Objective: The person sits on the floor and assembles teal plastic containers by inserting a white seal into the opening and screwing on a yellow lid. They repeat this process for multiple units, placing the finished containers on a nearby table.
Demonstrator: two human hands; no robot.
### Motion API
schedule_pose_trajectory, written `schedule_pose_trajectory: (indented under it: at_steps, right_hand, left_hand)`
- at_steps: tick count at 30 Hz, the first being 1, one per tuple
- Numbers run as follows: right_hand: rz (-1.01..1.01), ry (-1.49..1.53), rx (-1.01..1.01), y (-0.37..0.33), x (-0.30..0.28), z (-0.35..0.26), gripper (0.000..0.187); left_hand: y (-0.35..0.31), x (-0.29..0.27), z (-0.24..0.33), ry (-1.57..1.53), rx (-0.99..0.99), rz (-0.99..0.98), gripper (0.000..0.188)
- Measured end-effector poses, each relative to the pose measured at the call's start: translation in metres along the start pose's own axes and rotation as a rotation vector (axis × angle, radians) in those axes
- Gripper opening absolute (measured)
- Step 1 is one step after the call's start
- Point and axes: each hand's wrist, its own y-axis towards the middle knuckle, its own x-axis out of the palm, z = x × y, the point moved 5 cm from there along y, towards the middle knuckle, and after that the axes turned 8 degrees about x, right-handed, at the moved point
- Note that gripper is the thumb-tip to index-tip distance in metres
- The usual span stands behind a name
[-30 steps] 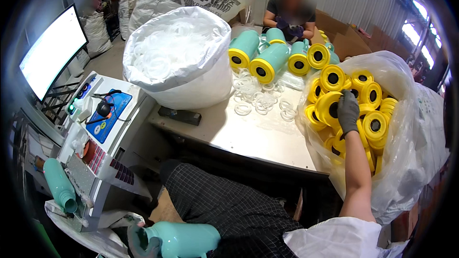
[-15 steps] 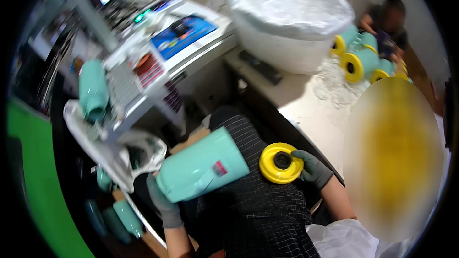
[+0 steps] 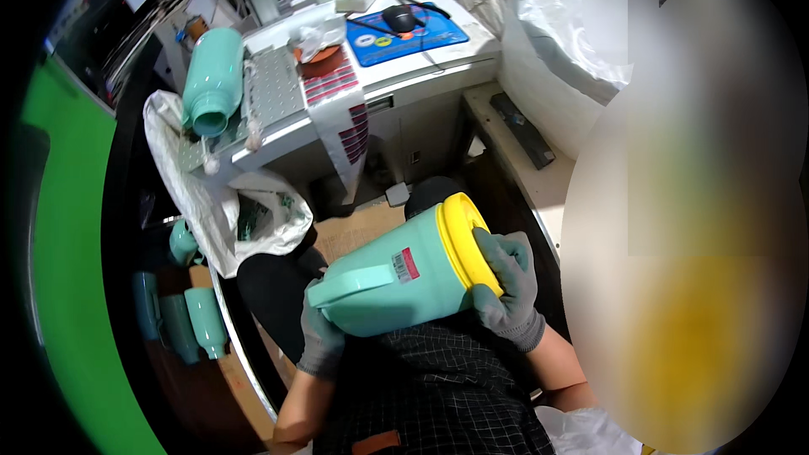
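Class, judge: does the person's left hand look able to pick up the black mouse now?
Probably not: the left hand is occupied holding the turquoise jug, and the black mouse lies well beyond on the blue mat, though nothing covers it.

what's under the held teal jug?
Dark checked cloth shows just below the teal jug; the part behind the jug is covered, and I can't tell whether they touch.

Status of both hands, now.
Left hand: closed, holding the turquoise jug.
Right hand: closed on the round yellow piece at the jug's end.
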Motion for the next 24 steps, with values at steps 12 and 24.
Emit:
schedule_pose_trajectory:
  at_steps: [12,24]
  right_hand:
    - [0.057,0.021,0.173,-0.012,0.006,-0.008,0.053]
    - [0.254,0.196,0.36,-0.026,-0.027,-0.003,0.045]
  left_hand:
    - [0.003,0.019,0.053,0.104,0.135,0.244,0.029]
    - [0.011,0.047,0.088,0.487,0.57,0.005,0.047]
